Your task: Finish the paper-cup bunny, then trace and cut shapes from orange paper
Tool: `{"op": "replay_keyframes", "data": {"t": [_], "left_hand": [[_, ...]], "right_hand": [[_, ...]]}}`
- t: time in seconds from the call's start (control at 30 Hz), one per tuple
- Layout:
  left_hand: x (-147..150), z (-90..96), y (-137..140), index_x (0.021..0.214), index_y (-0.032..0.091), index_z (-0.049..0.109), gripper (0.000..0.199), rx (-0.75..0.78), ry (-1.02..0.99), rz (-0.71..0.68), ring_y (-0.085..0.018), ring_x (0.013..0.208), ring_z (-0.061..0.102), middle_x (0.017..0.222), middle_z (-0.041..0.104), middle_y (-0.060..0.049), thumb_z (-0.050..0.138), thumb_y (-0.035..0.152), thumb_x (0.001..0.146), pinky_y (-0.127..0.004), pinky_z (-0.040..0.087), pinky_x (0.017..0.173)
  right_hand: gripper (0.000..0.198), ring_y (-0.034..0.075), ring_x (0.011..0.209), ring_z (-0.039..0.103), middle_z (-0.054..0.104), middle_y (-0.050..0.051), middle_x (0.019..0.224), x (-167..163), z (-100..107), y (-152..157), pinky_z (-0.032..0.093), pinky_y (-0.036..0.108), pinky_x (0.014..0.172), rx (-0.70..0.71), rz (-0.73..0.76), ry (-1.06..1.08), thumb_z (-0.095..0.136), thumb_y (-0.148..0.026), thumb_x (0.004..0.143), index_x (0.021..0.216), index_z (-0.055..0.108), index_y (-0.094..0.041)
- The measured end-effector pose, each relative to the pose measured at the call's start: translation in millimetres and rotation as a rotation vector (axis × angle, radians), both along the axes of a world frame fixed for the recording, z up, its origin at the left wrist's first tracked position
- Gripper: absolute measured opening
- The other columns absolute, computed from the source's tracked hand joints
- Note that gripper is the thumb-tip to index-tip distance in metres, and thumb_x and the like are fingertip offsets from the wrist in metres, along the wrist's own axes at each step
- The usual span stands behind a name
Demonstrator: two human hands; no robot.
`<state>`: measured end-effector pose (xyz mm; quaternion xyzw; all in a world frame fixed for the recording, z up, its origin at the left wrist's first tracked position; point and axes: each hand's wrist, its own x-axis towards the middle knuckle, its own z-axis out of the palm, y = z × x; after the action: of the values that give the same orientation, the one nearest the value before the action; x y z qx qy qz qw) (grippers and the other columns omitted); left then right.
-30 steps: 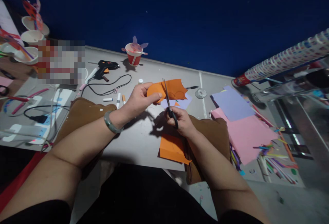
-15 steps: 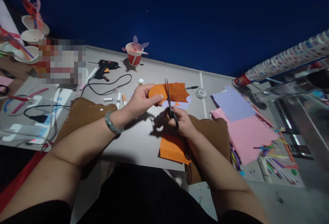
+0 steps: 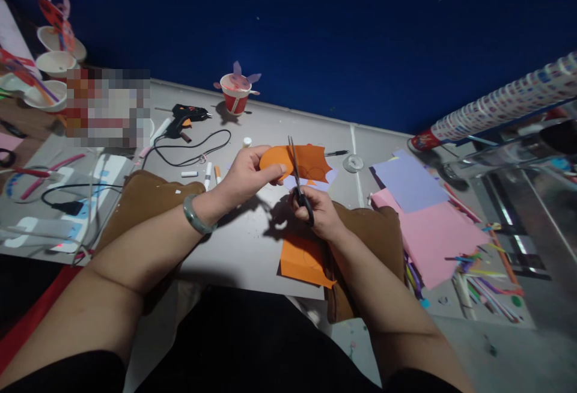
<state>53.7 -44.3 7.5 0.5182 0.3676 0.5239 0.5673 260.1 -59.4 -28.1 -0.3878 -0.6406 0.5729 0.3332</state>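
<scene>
My left hand pinches the rounded end of a piece of orange paper, thumb on top. The paper's far right edge is jagged. My right hand is closed around the black handles of a pair of scissors. Their blades point away from me and cross the orange paper just right of my left thumb. Below my right hand, another orange sheet with drawn lines lies on the table. Lilac paper shows partly beneath the held piece.
A black glue gun and its cord lie at the back left, near a red paper cup with paper ears. Brown cushions are under my forearms. Pink paper and lilac sheets lie right, beside stacked cups.
Almost nothing differs. Both hands, the scissors and the orange paper keep nearly the same place, with only a very slight shift of the paper.
</scene>
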Motion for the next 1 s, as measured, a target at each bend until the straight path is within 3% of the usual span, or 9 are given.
{"op": "replay_keyframes", "data": {"t": [1.0], "left_hand": [[-1.1, -1.4, 0.6, 0.074, 0.017, 0.066, 0.016, -0.003, -0.014, -0.022, -0.011, 0.056, 0.061, 0.06, 0.065, 0.001, 0.077, 0.028, 0.077, -0.023, 0.053, 0.056]], "right_hand": [[0.06, 0.012, 0.06, 0.041, 0.052, -0.004, 0.063, -0.8, 3.9, -0.3, 0.034, 0.029, 0.061, 0.011, 0.015, -0.001, 0.085, -0.072, 0.068, 0.064, 0.054, -0.021]]}}
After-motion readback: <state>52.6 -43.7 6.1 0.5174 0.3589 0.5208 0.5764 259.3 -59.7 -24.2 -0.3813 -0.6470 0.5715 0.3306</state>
